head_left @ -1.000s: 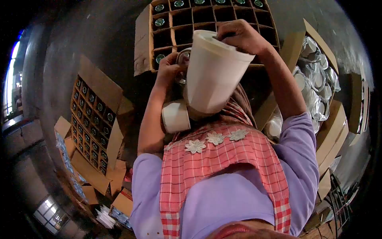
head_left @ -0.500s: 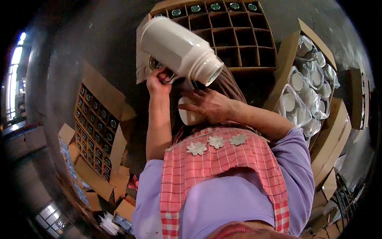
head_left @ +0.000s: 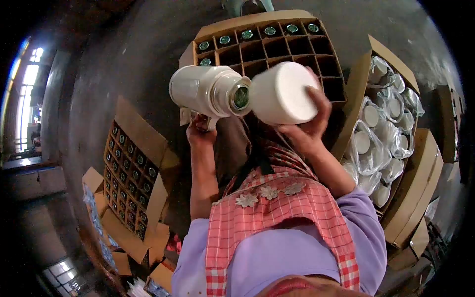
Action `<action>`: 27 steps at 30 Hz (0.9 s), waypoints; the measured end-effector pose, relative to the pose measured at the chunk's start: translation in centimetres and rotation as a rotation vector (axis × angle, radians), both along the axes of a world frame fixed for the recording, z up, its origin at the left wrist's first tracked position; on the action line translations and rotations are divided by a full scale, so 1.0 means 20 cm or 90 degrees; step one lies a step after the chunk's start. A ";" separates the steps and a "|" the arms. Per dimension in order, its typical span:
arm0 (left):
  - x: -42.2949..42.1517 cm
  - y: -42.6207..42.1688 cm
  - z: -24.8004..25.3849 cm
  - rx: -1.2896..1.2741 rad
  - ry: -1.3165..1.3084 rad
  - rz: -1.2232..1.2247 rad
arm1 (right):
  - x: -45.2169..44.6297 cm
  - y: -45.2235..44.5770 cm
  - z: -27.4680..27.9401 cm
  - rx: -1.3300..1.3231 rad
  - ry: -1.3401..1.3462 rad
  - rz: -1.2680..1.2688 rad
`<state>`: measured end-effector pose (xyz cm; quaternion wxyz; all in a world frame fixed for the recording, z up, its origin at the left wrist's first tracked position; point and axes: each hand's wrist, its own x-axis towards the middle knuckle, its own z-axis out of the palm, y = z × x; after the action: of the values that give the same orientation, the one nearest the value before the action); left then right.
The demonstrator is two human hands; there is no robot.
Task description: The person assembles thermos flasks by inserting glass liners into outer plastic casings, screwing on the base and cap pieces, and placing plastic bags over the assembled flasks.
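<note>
My left hand (head_left: 202, 129) is closed round the handle of a white flask (head_left: 198, 91), which lies nearly level with its open neck to the right. Greenish glass shows inside the neck. In my right hand (head_left: 314, 119) is a white cup-shaped lid (head_left: 292, 94), gripped between thumb and fingers. The lid is close to the neck, its flat closed end toward the right. Behind both stands a divided cardboard box (head_left: 257, 21) with green-topped glass pieces in its far row and left side.
At the left, a tilted divided box (head_left: 141, 131) holds many glass pieces. An open carton (head_left: 352, 99) at the right contains white lids in plastic bags (head_left: 378, 143). More cardboard flaps (head_left: 415, 188) stand at the lower right.
The flask has turned from slanting down to nearly level. My right hand has lifted the white lid from near my lap and brought it beside the flask's neck.
</note>
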<state>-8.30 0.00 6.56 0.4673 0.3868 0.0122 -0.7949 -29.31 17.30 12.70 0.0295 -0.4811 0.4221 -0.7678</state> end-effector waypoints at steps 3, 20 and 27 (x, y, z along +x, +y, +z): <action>-0.06 0.03 0.02 -0.043 -0.007 -0.032 | 0.04 -0.01 0.01 0.255 0.287 -0.051; -0.04 0.13 0.16 -0.241 -0.150 -0.043 | 0.01 -0.01 -0.07 0.590 -0.628 0.521; 0.01 0.11 0.17 -0.283 -0.328 -0.103 | 0.13 0.05 -0.31 0.422 -0.237 0.183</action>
<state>-8.10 2.11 10.00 0.4631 0.4635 -0.3105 -0.6887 -26.63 18.25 6.56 0.3658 -0.3521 0.5627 -0.6523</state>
